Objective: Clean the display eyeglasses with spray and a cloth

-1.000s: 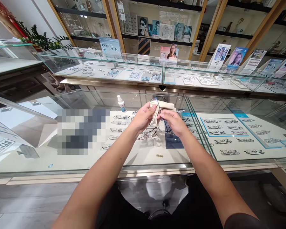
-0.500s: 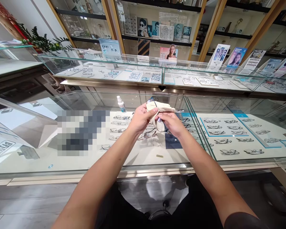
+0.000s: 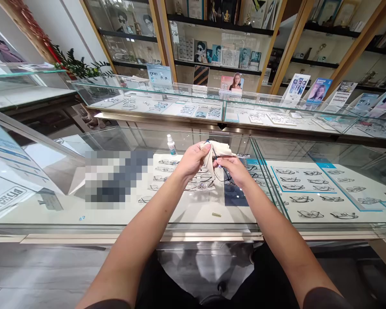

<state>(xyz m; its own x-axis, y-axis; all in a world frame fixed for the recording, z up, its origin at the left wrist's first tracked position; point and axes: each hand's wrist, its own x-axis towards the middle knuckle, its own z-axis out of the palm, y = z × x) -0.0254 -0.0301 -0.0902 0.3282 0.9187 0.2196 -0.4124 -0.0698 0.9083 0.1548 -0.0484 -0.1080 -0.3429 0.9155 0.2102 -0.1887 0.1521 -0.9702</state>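
Note:
Over the glass counter, my left hand (image 3: 193, 159) is closed on a cream cleaning cloth (image 3: 224, 149), its thumb pressed on the folds. The cloth is wrapped partly round a pair of dark-framed eyeglasses (image 3: 215, 151), hiding much of them. My right hand (image 3: 233, 168) pinches the eyeglasses on the right side, fingers close to the cloth's lower edge. Behind my left hand, a white spray bottle (image 3: 171, 146) stands upright on the counter.
Rows of eyeglasses lie inside the glass display case (image 3: 209, 227) below my hands and to the right. A small gold-coloured piece (image 3: 216, 214) shows near the front. At left is a slanted white sign (image 3: 28, 159). A second glass showcase (image 3: 167, 115) runs behind.
The view has shifted slightly, so the scene sits a little lower. The cloth and eyeglasses have turned a little between my hands, with less of the lower rim showing. Both hands keep their grip.

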